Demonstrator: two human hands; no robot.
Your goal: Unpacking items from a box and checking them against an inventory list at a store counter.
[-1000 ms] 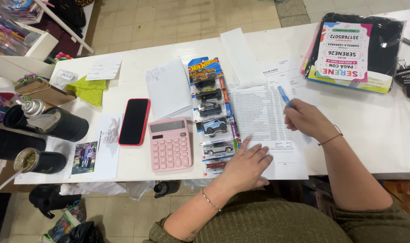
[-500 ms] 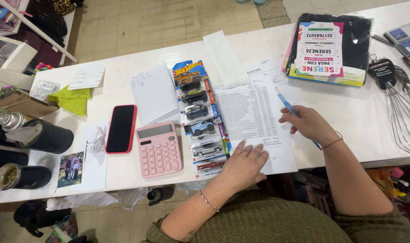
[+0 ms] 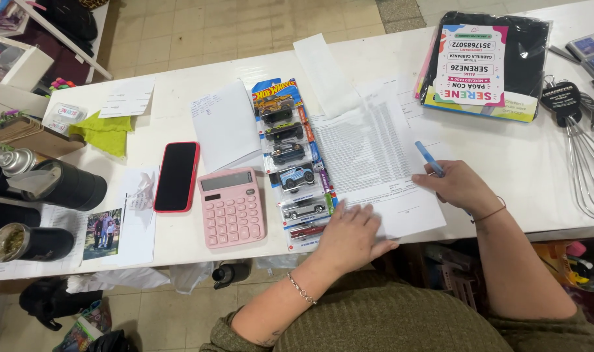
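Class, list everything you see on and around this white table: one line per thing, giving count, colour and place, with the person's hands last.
printed sheet: one, white, table centre
pen: one, blue, in right hand
toy car packs: overlapping row, multicoloured, left of sheet
calculator: one, pink, front edge
phone: one, red case, left of calculator
whisks: metal, far right
black bag: one, under a flyer, back right
left hand: flat on sheet's corner
right hand: holding pen on sheet

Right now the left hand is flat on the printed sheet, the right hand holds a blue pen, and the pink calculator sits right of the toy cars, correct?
Not quite. The head view shows the pink calculator left of the toy cars, not right. The left hand does rest on the printed sheet, and the right hand holds a blue pen.
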